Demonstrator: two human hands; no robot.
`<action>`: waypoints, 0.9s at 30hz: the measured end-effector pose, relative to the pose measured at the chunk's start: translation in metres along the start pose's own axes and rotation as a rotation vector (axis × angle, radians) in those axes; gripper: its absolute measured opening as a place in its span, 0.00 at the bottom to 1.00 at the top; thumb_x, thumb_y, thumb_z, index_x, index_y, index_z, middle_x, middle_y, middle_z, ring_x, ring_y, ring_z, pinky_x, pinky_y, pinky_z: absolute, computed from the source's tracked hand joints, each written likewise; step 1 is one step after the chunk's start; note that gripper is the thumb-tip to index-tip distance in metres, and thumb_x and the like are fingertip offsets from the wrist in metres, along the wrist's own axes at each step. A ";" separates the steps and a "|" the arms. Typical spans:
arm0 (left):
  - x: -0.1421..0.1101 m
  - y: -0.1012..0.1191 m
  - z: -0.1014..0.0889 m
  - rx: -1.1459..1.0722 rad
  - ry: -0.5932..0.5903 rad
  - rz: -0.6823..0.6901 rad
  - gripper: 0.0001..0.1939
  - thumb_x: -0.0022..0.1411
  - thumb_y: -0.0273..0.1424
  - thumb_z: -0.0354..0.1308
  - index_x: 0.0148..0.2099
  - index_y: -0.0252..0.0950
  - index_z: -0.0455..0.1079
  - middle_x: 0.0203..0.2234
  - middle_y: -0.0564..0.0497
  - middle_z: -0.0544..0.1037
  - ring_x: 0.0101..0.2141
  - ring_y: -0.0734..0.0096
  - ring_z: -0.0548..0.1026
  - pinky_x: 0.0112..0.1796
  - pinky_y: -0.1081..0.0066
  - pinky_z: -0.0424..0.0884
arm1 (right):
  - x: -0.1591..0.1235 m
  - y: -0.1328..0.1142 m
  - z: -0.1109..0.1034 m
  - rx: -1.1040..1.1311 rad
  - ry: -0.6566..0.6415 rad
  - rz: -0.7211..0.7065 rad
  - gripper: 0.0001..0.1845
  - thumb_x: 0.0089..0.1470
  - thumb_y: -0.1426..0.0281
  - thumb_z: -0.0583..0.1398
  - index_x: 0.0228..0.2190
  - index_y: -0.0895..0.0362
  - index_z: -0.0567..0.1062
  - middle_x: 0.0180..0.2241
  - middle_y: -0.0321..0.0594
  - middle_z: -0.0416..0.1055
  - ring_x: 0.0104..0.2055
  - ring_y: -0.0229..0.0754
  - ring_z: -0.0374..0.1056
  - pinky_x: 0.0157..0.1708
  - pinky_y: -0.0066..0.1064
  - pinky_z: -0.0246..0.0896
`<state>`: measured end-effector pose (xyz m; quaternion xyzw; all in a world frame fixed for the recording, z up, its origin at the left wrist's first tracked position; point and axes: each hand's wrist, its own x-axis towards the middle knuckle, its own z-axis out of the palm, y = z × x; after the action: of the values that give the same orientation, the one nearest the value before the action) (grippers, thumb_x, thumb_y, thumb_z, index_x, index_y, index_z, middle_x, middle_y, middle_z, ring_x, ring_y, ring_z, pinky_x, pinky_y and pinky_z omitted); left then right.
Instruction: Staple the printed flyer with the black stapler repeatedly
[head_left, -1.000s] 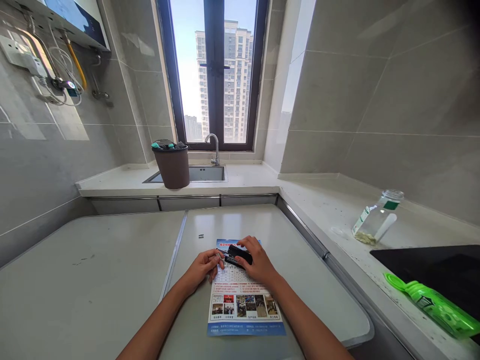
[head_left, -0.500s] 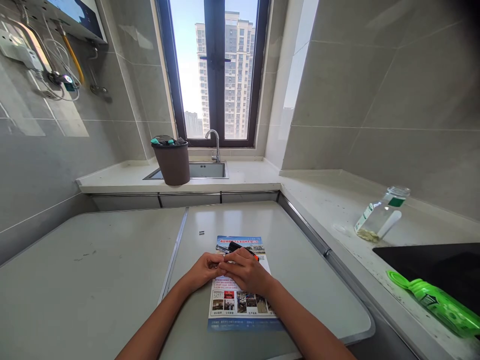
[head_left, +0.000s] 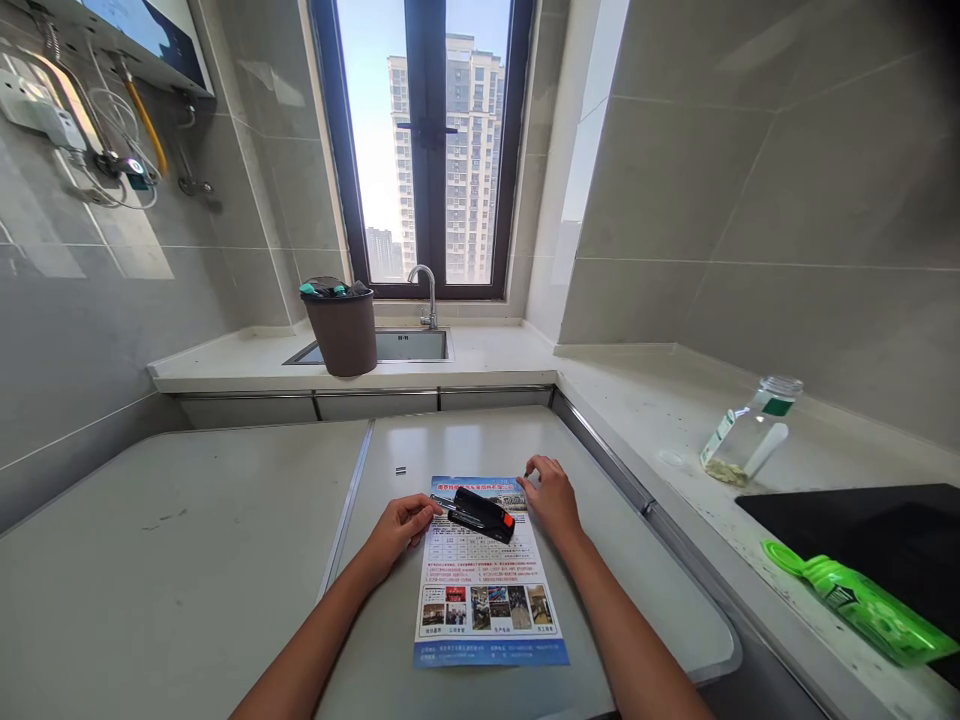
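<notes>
A black stapler [head_left: 487, 516] with an orange-red end lies slanted over the upper part of a printed flyer [head_left: 491, 650], its metal part sticking out to the left. The fingertips of my left hand [head_left: 401, 530] are closed on that metal end. My right hand [head_left: 553, 498] is at the flyer's upper right edge, apart from the stapler. Its thumb and finger are pinched together around something small and dark that I cannot make out. Beyond the flyer, to the left, two short strips of staples [head_left: 400, 470] lie on the white tabletop [head_left: 247, 560].
A brown bucket [head_left: 341, 335] stands by the sink [head_left: 412, 346] at the back, under the window. Along the right counter [head_left: 622, 390] are a glass jar [head_left: 750, 435], a green bottle [head_left: 874, 605] lying down, and a black hob [head_left: 877, 530]. A seam runs across the tabletop.
My hands, together over the flyer before, have parted. The right one has moved away to the upper right and the left one slightly left, uncovering the stapler and the flyer's text.
</notes>
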<state>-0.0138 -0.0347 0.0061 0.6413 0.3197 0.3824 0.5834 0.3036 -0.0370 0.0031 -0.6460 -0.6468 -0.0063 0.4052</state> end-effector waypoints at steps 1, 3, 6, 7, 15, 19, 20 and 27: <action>0.000 0.000 -0.001 0.000 0.013 0.002 0.21 0.65 0.48 0.61 0.41 0.33 0.76 0.19 0.57 0.63 0.21 0.78 0.57 0.23 0.76 0.53 | 0.002 0.010 0.001 -0.069 -0.025 0.048 0.05 0.55 0.72 0.64 0.30 0.53 0.72 0.35 0.40 0.75 0.42 0.48 0.69 0.42 0.36 0.61; 0.001 0.000 -0.003 0.003 0.023 0.004 0.21 0.66 0.48 0.60 0.41 0.33 0.76 0.19 0.58 0.62 0.20 0.78 0.57 0.23 0.76 0.53 | 0.004 0.025 0.003 -0.160 -0.069 0.119 0.07 0.55 0.72 0.64 0.27 0.53 0.71 0.34 0.40 0.76 0.43 0.48 0.69 0.42 0.35 0.60; 0.002 -0.002 -0.004 0.016 0.057 0.001 0.22 0.64 0.50 0.61 0.39 0.33 0.76 0.18 0.58 0.61 0.20 0.78 0.57 0.22 0.76 0.53 | 0.003 0.034 0.007 -0.210 -0.077 0.170 0.06 0.55 0.72 0.63 0.27 0.53 0.74 0.33 0.42 0.77 0.43 0.50 0.70 0.41 0.35 0.60; 0.003 -0.002 -0.005 0.024 0.082 -0.002 0.23 0.64 0.51 0.61 0.39 0.33 0.75 0.18 0.59 0.61 0.20 0.78 0.57 0.22 0.76 0.53 | 0.003 0.034 0.009 -0.218 -0.074 0.176 0.06 0.56 0.72 0.63 0.27 0.53 0.75 0.33 0.43 0.77 0.43 0.50 0.70 0.41 0.36 0.60; 0.007 -0.008 -0.022 0.463 0.332 0.080 0.20 0.66 0.48 0.56 0.33 0.35 0.72 0.20 0.55 0.68 0.24 0.71 0.64 0.27 0.72 0.58 | 0.003 0.035 0.019 -0.266 -0.099 0.172 0.15 0.61 0.68 0.59 0.48 0.54 0.80 0.52 0.50 0.75 0.54 0.56 0.65 0.45 0.41 0.60; 0.007 -0.017 -0.028 0.819 0.365 0.094 0.13 0.68 0.37 0.53 0.33 0.37 0.71 0.28 0.50 0.74 0.30 0.65 0.71 0.35 0.68 0.64 | 0.002 0.033 0.019 -0.282 -0.101 0.184 0.17 0.61 0.72 0.57 0.50 0.56 0.77 0.51 0.53 0.73 0.54 0.56 0.64 0.43 0.40 0.59; 0.007 -0.019 -0.029 0.881 0.361 0.090 0.11 0.67 0.35 0.53 0.34 0.37 0.72 0.29 0.50 0.74 0.32 0.64 0.72 0.36 0.67 0.65 | 0.002 0.032 0.018 -0.279 -0.106 0.184 0.14 0.61 0.73 0.56 0.46 0.57 0.78 0.48 0.52 0.73 0.52 0.55 0.65 0.43 0.40 0.59; 0.009 -0.026 -0.029 1.113 0.338 0.067 0.08 0.67 0.30 0.52 0.39 0.38 0.73 0.35 0.47 0.74 0.41 0.58 0.73 0.43 0.61 0.67 | 0.002 0.027 0.021 -0.190 -0.232 0.008 0.12 0.63 0.71 0.56 0.45 0.52 0.77 0.51 0.44 0.74 0.53 0.49 0.65 0.48 0.39 0.59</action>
<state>-0.0333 -0.0098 -0.0184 0.7912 0.5406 0.2723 0.0870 0.3152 -0.0200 -0.0241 -0.6806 -0.6831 0.0089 0.2647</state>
